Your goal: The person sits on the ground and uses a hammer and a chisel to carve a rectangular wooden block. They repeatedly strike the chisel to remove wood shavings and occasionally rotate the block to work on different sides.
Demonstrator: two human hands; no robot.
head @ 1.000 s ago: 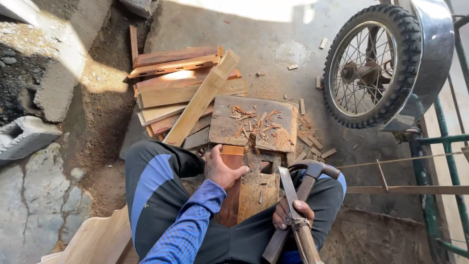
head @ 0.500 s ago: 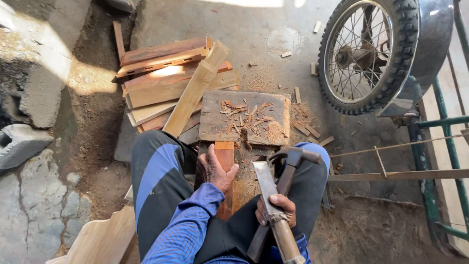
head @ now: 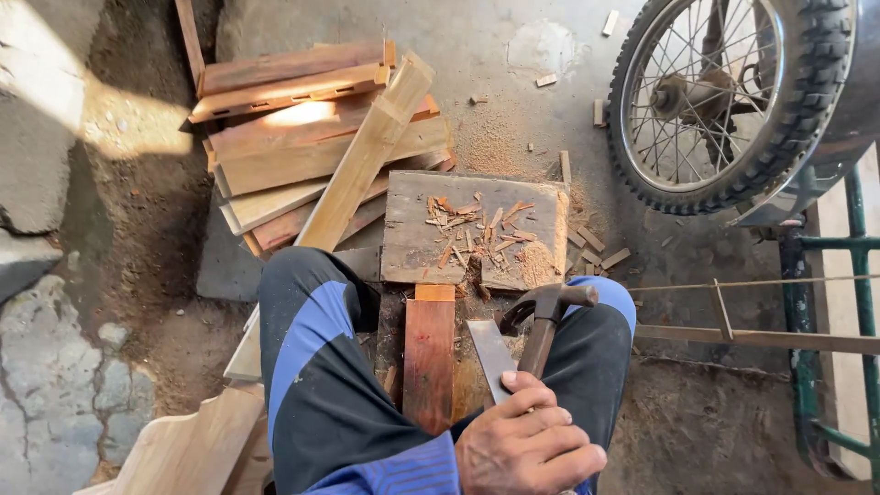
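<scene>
The one hand in view (head: 527,445) clenches hammer (head: 544,323) and chisel (head: 491,359) together, both running far-near, plank (head: 429,362) just left, parallel

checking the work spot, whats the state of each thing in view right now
hand: closed round the tools' handles; which hand, cannot tell
claw hammer: held, head pointing away
flat blade: held beside the hammer
reddish plank: lying flat between the knees
work board: flat, strewn with chips
plank pile: loosely stacked
wheel: upright
</scene>
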